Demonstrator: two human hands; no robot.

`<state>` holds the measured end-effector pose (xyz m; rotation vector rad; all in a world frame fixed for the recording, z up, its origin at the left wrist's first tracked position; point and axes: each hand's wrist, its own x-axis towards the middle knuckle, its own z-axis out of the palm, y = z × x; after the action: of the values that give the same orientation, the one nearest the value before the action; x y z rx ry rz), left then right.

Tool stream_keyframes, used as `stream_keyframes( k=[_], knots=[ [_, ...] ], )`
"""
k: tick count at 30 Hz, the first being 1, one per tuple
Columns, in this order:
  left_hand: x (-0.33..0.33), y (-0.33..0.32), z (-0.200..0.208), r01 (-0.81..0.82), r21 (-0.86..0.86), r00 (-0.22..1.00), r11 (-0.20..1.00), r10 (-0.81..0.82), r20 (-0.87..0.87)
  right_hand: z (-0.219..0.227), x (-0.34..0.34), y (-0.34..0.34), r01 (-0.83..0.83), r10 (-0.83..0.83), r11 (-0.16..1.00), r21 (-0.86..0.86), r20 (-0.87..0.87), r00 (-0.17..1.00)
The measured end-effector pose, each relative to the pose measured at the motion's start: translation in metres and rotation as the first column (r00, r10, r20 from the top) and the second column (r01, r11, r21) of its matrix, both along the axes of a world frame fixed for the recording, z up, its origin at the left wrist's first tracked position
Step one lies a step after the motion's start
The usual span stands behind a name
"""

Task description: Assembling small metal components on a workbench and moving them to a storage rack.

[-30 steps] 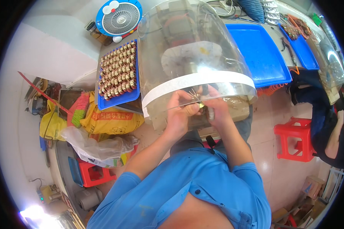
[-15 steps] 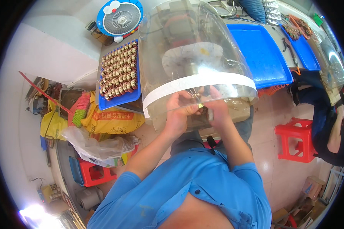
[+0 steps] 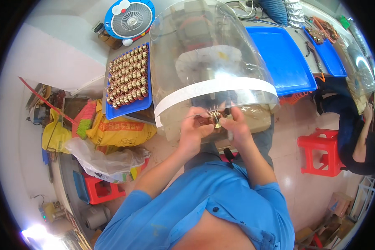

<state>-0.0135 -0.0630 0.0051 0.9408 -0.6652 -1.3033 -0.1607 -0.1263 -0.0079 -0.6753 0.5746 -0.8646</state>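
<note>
A small wire-wound coil [image 3: 215,118] with thin wire ends fanning upward is between my two hands, just under the front rim of the clear plastic hood [image 3: 214,89]. My left hand [image 3: 194,130] pinches its left side, the thumb and fingers closed on it. From the other side my right hand [image 3: 238,126] grips it, thumb pressed near its front. The fingertips partly cover the coil, so its underside is hidden. A blue tray [image 3: 108,111] to the left holds rows of similar coils with cream-coloured tops and reddish wire.
Right of the hood lies a large blue tray [image 3: 281,62]; beyond it are pliers [image 3: 314,54] and a smaller blue tray [image 3: 336,66]. A blue fan [image 3: 131,20] stands at the back left. Red stools [image 3: 318,152] and a seated person [image 3: 350,129] are at the right.
Both hands have drawn slightly down and back from under the hood's rim. The coil has turned and now shows more plainly between the fingers.
</note>
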Motion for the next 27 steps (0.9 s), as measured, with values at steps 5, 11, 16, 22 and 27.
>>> stream_keyframes(
  k=[5,11,16,22,27],
  knots=[
    [0.007,0.003,0.024,0.118,-0.035,0.989,0.992,-0.121,-0.083,-0.002,-0.011,-0.005,-0.209,0.214,0.977,-0.047,0.171,0.962],
    [0.008,0.006,0.025,0.319,0.035,0.942,0.947,-0.313,-0.121,-0.003,0.001,0.002,-0.302,0.287,0.953,0.005,0.297,0.911],
    [0.005,0.007,0.006,0.182,0.026,0.983,0.983,-0.182,-0.001,-0.002,0.016,0.013,-0.200,0.189,0.975,0.100,0.104,0.976],
    [-0.003,0.004,0.005,0.075,-0.020,0.997,0.997,-0.076,-0.028,0.003,0.002,0.023,-0.136,0.136,0.991,-0.021,0.030,0.990],
    [-0.012,0.000,0.006,0.037,0.080,0.988,0.996,-0.025,-0.151,0.009,0.007,0.029,-0.021,-0.027,0.954,-0.298,-0.157,0.987]
  ],
)
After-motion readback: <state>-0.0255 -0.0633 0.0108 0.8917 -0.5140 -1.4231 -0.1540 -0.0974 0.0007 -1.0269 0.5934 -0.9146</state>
